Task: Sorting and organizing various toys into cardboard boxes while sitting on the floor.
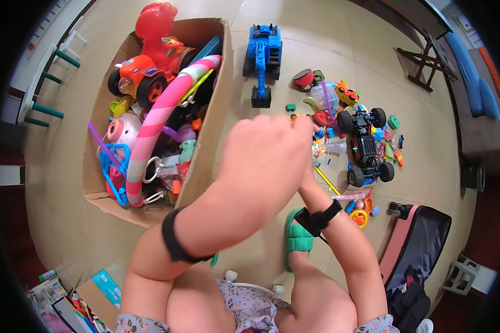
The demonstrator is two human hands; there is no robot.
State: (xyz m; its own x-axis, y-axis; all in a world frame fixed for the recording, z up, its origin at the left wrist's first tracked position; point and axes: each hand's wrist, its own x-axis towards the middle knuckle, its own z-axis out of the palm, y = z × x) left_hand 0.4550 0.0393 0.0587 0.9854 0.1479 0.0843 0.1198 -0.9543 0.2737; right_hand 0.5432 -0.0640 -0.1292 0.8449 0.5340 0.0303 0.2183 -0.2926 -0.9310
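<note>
My left hand (263, 145) is raised in the middle of the view, its fingers curled, with its back towards the camera. My right hand (309, 166) is just beside it and largely covered by it. Whether either holds anything is hidden. Left of the hands stands a cardboard box (208, 154) of toys, with a pink striped hoop (160, 120), a red ride-on toy (143, 75) and a pink pig toy (125, 129). Beyond the hands is a blue toy excavator (263, 54). To the right, an overturned black toy truck (366, 147) lies among small scattered toys.
A pink suitcase (393, 254) lies at the lower right beside dark clothes (410, 301). A wooden folding stool (427, 62) and a sofa (481, 129) are at the right. An upturned white stool with green legs (46, 110) is at the left.
</note>
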